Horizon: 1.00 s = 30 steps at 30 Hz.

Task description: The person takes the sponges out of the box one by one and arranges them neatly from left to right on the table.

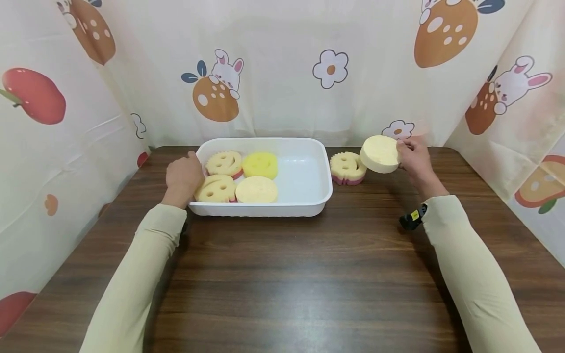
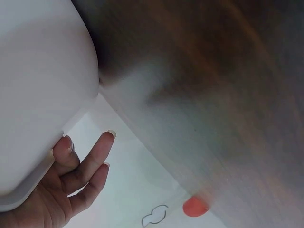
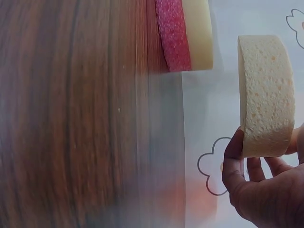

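— What does the right hand (image 1: 414, 159) hold?
— It is grasping the round sponge (image 1: 380, 156) at its right edge, with fingers closed on it. The sponge is raised above the table (image 1: 282, 274), slightly tilted, to the right of the tray.

— And the left hand (image 1: 184, 174)?
— This one grips the left rim of the white tray (image 1: 297, 176). In its wrist view, one fingertip meets the rim, while two other fingers stick out into the air.

— Which step is this, in your opinion?
— I judge it is the transfer of one sponge, with the tray held steady. If the tray is the destination, which I cannot tell surely, the next move calls for passing above the scalloped sponge (image 1: 347, 175), which lies just beside the tray, then lowering softly to the bare right part.

— How are the arms posed?
— Both reach forward, well apart. The right hand is turned inward, so the sponge is on its tray side; the left hand bends over the rim, its back upward.

— What lies inside the tray?
— Four pieces, toward the left: the yellow face (image 1: 260, 165), the rear cream face (image 1: 224, 163), the front cream face (image 1: 215, 190) and the plain disc (image 1: 257, 190).
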Each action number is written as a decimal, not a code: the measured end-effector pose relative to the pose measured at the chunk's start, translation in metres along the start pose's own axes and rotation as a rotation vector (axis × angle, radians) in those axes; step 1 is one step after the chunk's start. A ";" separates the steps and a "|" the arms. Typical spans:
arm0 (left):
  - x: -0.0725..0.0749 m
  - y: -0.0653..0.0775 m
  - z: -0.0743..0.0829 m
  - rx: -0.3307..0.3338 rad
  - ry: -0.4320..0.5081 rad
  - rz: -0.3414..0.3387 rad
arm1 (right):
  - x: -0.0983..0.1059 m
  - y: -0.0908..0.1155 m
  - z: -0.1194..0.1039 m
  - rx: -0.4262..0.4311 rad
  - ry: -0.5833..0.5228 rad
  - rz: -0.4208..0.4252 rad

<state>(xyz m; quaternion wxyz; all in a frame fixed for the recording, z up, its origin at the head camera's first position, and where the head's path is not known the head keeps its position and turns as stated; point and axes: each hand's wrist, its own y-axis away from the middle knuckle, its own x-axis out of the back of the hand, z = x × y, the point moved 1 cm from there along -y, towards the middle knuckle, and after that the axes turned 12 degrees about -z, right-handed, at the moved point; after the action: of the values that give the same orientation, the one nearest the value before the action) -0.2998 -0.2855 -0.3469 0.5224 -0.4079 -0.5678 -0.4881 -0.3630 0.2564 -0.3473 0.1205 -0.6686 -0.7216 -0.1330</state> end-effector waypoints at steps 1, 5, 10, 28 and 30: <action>0.000 0.000 0.000 0.000 0.000 -0.001 | 0.002 0.000 0.001 -0.007 0.009 0.000; 0.000 0.000 0.000 0.002 0.001 -0.003 | 0.006 0.000 0.003 -0.026 0.032 0.010; 0.000 -0.001 0.000 -0.001 0.009 -0.004 | 0.011 0.000 0.006 -0.034 0.053 0.018; 0.001 0.001 0.000 -0.008 0.000 0.004 | 0.021 -0.001 0.016 -0.153 0.167 0.011; 0.000 0.001 -0.001 -0.004 -0.003 0.002 | 0.020 -0.001 0.017 -0.148 0.179 0.007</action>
<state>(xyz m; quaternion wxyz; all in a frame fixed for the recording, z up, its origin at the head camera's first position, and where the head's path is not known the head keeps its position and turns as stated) -0.2990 -0.2861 -0.3465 0.5213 -0.4102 -0.5673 -0.4881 -0.3656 0.2811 -0.3559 0.1353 -0.6636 -0.6940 -0.2444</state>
